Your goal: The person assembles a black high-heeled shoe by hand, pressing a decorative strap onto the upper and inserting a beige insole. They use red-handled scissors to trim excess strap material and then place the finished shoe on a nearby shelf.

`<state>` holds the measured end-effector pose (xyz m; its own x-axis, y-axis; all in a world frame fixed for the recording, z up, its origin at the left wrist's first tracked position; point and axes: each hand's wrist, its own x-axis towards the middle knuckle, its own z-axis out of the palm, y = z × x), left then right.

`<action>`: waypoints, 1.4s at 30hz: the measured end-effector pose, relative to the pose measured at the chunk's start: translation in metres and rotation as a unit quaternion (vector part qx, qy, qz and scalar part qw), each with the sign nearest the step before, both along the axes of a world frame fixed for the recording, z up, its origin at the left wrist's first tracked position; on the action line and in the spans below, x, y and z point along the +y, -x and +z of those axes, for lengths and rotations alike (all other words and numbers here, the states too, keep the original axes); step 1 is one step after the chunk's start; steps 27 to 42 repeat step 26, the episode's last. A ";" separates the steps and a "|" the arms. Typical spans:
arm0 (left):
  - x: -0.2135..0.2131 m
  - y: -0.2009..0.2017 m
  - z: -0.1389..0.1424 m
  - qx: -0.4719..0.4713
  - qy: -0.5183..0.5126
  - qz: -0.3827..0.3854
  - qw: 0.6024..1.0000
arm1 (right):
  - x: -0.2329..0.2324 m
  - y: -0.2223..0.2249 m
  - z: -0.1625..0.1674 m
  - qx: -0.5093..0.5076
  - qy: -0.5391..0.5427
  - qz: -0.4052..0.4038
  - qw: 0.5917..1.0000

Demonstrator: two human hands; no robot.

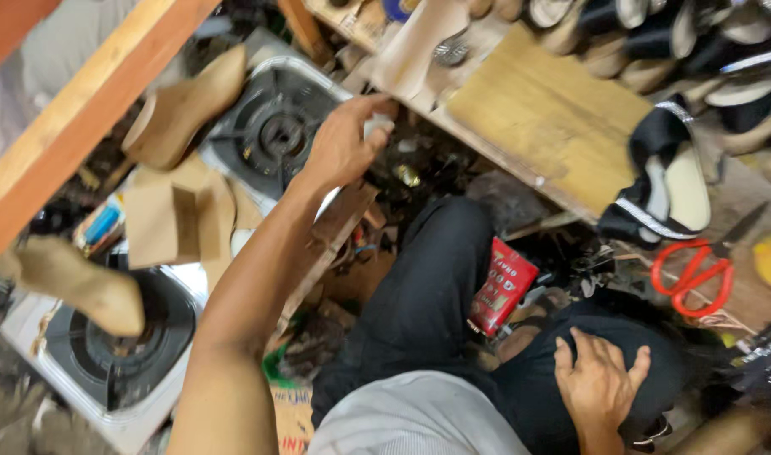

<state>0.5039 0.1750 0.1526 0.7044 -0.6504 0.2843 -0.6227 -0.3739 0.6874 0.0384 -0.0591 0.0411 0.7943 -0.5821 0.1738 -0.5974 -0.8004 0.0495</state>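
My left hand (345, 145) reaches forward past a two-burner gas stove (272, 126) and pinches a small white object (377, 126) between thumb and fingers. What that object is, I cannot tell. My right hand (599, 381) lies flat and spread on my right knee, in black trousers (436, 286), holding nothing. A red packet (502, 286) sits on the floor between my legs.
Tan wooden shoe lasts (183, 108) rest on the stove, another (82, 282) at the left burner. Cardboard pieces (171, 219) lie between burners. A wooden board (546, 118), a black-and-white sandal (668, 181) and red-handled scissors (693, 274) lie right. A timber beam (74, 118) crosses upper left.
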 end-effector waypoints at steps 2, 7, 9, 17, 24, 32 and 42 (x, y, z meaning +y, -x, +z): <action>-0.039 -0.032 -0.001 -0.072 0.005 0.044 0.996 | -0.005 -0.003 0.006 -0.011 -0.005 -0.011 1.000; -0.100 -0.083 -0.007 -0.128 -0.109 0.103 0.980 | -0.014 -0.006 0.003 -0.017 0.008 -0.052 0.998; -0.115 -0.094 -0.003 -0.196 -0.154 0.082 0.965 | -0.019 -0.007 0.001 -0.020 0.006 -0.072 0.997; -0.130 -0.099 0.008 -0.038 0.027 0.124 0.991 | -0.031 -0.013 0.009 -0.013 -0.010 -0.089 0.996; -0.133 -0.013 -0.019 0.348 0.341 -0.037 0.872 | -0.041 -0.030 0.051 -0.209 -0.157 -0.066 0.963; -0.127 0.030 -0.030 0.435 0.256 -0.044 0.862 | -0.050 -0.039 0.065 -0.346 -0.281 -0.061 0.893; -0.127 0.030 -0.030 0.435 0.256 -0.044 0.862 | -0.050 -0.039 0.065 -0.346 -0.281 -0.061 0.893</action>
